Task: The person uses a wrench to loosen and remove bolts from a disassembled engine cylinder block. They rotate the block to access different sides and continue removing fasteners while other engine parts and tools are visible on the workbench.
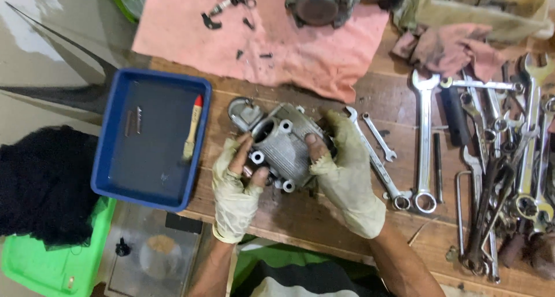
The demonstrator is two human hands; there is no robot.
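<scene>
Both my hands are on the part. My left hand [234, 187], in a torn, dirty pale glove, is closed on the near-left end of the grey finned cast-metal engine cylinder block [283, 149], fingers curled round it, thumb by a bolt boss. My right hand [347, 172], same sort of glove w/ fingertips poking through, grips the right side, thumb pressed on the fins. The block is held just above the worn wooden workbench [300, 213], centre of view, bore opening facing far-left.

Outward: to the left, a blue plastic tray [110, 175] w/ a red-tipped wooden-handled paintbrush [192, 129] lying inside it. Just right of my right hand, two slim silver combination spanners [378, 158]; further right, a bigger chrome spanner [425, 141] and a heap of assorted wrenches [509, 175]. Far side: pink cloth [289, 48] w/ small dark screws and bits on it, plus a grey engine casing [321, 5].

Progress, my read: block looks already off the engine and stripped, hardware laid out on the cloth. It looks dusty, brush is idle, so cleaning prob not begun.
</scene>
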